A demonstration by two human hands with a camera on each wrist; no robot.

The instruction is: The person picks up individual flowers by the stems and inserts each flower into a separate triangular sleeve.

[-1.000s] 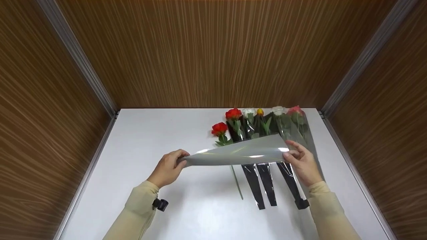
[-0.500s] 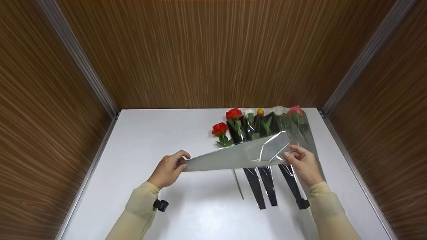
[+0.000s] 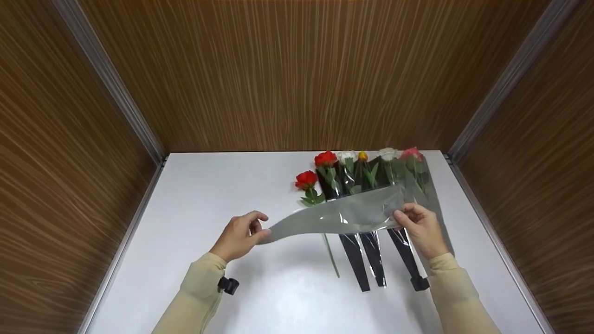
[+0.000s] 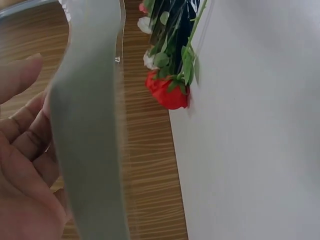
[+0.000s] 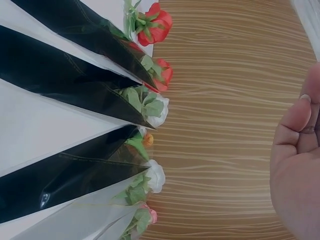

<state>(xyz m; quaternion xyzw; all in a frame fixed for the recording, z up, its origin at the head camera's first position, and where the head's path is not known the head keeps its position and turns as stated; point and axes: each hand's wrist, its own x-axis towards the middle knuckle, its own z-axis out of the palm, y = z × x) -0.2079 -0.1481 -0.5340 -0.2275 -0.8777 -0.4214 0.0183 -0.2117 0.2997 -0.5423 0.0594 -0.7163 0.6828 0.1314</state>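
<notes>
A grey, translucent flower sleeve [image 3: 334, 215] stretches between the two hands above the table, narrow end left and wide end right. The right hand [image 3: 422, 232] pinches the wide end between thumb and fingers. At the narrow end, the left hand [image 3: 239, 235] has thumb and index finger spread apart, with the thumb tip against the sleeve. In the left wrist view the sleeve [image 4: 90, 140] passes in front of the relaxed fingers [image 4: 32, 135]. Behind the sleeve lies a single unwrapped red rose [image 3: 306, 179], its stem [image 3: 331, 257] showing below; the middle of the stem is hidden.
Several wrapped flowers lie in a row at the right: a red rose [image 3: 325, 158], white blooms [image 3: 388, 153], a yellow bud [image 3: 363, 156] and a pink one [image 3: 412, 154]. Their black sleeves [image 3: 356, 264] taper toward the front. Wood-grain panels [image 3: 297, 74] enclose the white table [image 3: 209, 185].
The sleeve has flattened from its rolled look, then bowed at the narrow end as the left thumb and index finger spread apart. The right hand still pinches the wide end.
</notes>
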